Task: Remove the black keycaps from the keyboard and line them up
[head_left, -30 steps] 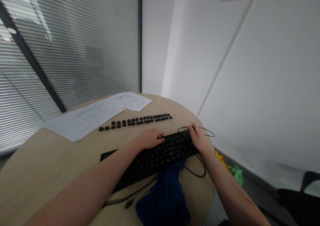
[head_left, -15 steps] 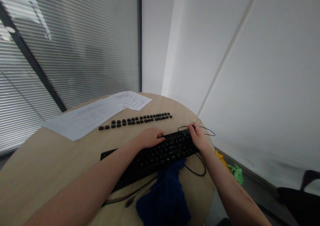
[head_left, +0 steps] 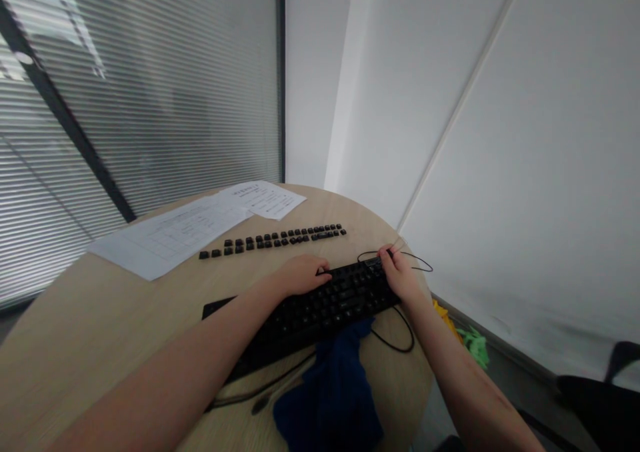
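Observation:
A black keyboard (head_left: 320, 309) lies on the round wooden table (head_left: 100, 319). My left hand (head_left: 300, 275) rests curled on the keyboard's far edge near the middle, fingers bent onto the keys. My right hand (head_left: 400, 275) pinches at the keyboard's far right corner, where a thin black cable (head_left: 415, 262) loops out. What the fingertips grip there is too small to name. A row of loose black keycaps (head_left: 273, 240) lies on the table beyond the keyboard.
White printed sheets (head_left: 185, 229) lie at the table's far left. A dark blue cloth (head_left: 330, 392) sits at the near edge by the keyboard. Window blinds stand behind the table, white wall to the right. Yellow and green items (head_left: 467, 342) lie on the floor.

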The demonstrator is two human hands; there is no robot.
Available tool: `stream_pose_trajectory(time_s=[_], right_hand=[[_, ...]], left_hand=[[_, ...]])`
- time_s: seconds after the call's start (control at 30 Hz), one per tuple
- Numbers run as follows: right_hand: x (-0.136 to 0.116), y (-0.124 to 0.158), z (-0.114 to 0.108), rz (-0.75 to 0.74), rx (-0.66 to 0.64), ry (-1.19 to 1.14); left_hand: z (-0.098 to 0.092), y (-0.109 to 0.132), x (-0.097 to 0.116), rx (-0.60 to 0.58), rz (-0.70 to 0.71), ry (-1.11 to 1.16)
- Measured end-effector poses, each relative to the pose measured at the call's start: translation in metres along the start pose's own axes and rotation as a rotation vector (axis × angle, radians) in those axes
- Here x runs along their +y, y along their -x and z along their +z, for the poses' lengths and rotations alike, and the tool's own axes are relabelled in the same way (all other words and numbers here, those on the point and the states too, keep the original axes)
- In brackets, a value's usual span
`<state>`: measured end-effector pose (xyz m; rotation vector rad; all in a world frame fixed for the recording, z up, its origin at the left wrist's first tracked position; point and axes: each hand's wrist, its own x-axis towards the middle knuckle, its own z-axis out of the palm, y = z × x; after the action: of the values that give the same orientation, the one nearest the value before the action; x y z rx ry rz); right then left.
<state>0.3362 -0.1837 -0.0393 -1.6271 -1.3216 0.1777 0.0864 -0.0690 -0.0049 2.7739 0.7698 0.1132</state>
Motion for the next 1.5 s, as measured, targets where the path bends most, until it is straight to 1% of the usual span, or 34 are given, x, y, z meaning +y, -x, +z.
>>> stream_pose_trajectory(time_s=[0.2, 0.53, 0.93, 1.23, 1.37, 1.5], right_hand=[[0.0009, 0.0002, -0.0002, 0.011, 0.001, -0.01], [0.0018, -0.001, -0.0003, 0.011, -0.016, -0.027], [0.0036, -0.0012, -0.0001, 0.05, -0.015, -0.028], [0.0029, -0.0018, 0.0014, 0.019, -0.015, 0.01], [0.0019, -0.0015, 0.0002, -0.027, -0.046, 0.031], [0.0015, -0.001, -0.0009, -0.067, -0.077, 0.045]], left_hand=[[-0.0007, 0.0004, -0.0002, -0.024, -0.009, 0.007], [0.0033, -0.0011, -0.0035, -0.012, -0.009, 0.007], [0.0061, -0.0026, -0.0062, -0.006, -0.004, 0.008], [0.0014, -0.0003, -0.0021, -0.016, -0.015, 0.0], [0.0019, -0.001, -0.002, -0.021, -0.023, -0.009], [0.0032, -0.0017, -0.0039, -0.001, -0.013, -0.006]])
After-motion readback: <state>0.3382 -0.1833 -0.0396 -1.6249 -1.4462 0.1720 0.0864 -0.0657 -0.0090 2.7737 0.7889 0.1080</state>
